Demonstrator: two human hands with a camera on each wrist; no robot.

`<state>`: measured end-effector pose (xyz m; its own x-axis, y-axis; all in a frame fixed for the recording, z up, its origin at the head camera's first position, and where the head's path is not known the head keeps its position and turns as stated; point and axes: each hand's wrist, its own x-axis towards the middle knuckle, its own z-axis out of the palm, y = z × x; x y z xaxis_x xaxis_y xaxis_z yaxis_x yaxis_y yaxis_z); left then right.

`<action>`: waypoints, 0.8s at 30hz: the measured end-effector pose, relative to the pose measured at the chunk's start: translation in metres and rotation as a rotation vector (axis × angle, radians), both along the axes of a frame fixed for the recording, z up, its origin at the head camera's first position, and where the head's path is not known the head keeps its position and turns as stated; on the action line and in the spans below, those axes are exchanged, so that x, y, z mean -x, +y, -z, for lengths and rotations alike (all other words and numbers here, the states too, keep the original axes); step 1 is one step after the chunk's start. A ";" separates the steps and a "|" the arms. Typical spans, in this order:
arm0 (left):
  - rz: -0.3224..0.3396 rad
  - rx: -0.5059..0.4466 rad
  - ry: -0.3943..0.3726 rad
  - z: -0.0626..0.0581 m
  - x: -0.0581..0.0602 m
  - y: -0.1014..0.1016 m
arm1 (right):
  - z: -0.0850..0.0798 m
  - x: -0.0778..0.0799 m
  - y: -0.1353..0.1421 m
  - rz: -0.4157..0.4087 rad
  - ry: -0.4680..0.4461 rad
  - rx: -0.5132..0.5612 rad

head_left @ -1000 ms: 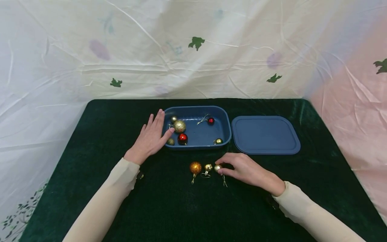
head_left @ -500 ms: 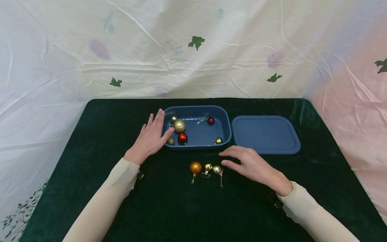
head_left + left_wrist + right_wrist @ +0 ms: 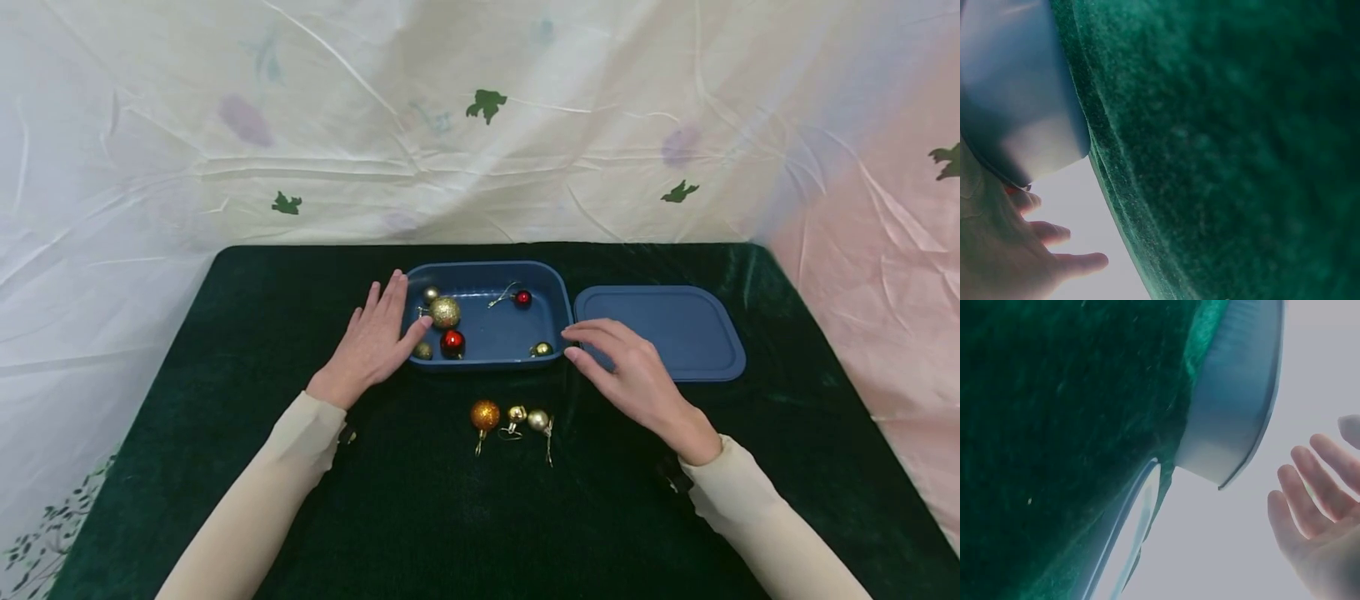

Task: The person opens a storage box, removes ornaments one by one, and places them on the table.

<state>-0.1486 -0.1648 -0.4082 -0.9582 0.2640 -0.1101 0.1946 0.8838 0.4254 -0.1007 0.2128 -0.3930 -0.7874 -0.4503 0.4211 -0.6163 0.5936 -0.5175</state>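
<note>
My left hand (image 3: pixel 369 342) rests on the left rim of a blue rectangular box (image 3: pixel 495 363), fingers straight and thumb reaching over the near corner. Inside the box lie a large gold glitter bauble (image 3: pixel 445 312), a red bauble (image 3: pixel 452 343), a small red bauble (image 3: pixel 522 298) with a string, and several small gold ones. Near the box's right front corner hovers my right hand (image 3: pixel 633 379), relaxed and holding nothing. In front of the box an orange glitter bauble (image 3: pixel 484 415), a small shiny gold bauble (image 3: pixel 517 414) and a pale gold bauble (image 3: pixel 537 420) lie in a row.
A flat blue lid (image 3: pixel 667 333) lies right of the box, partly under the right hand in the head view. Dark green cloth (image 3: pixel 450 517) covers the table. A pale curtain (image 3: pixel 585 125) hangs behind it.
My right hand has let go of the pale gold bauble and moved up and right to beside the box. That bauble's string has shifted slightly. The left hand has stayed still.
</note>
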 end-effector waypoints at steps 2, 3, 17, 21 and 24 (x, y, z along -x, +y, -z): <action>0.000 -0.001 -0.001 0.000 0.000 0.000 | 0.001 0.003 0.000 0.012 0.027 -0.015; 0.000 -0.001 -0.001 0.000 0.000 0.000 | 0.002 0.005 -0.001 0.018 0.037 -0.031; 0.009 0.003 0.007 0.000 -0.001 -0.002 | 0.015 0.028 -0.001 0.078 -0.100 -0.287; 0.009 0.004 0.006 -0.001 -0.002 -0.001 | 0.015 0.033 -0.004 0.090 -0.165 -0.364; 0.010 0.009 0.006 -0.002 -0.002 -0.002 | 0.015 0.035 -0.006 0.089 -0.199 -0.390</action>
<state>-0.1469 -0.1666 -0.4060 -0.9562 0.2727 -0.1064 0.2063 0.8857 0.4159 -0.1356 0.2068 -0.4079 -0.8789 -0.4719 0.0695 -0.4648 0.8144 -0.3475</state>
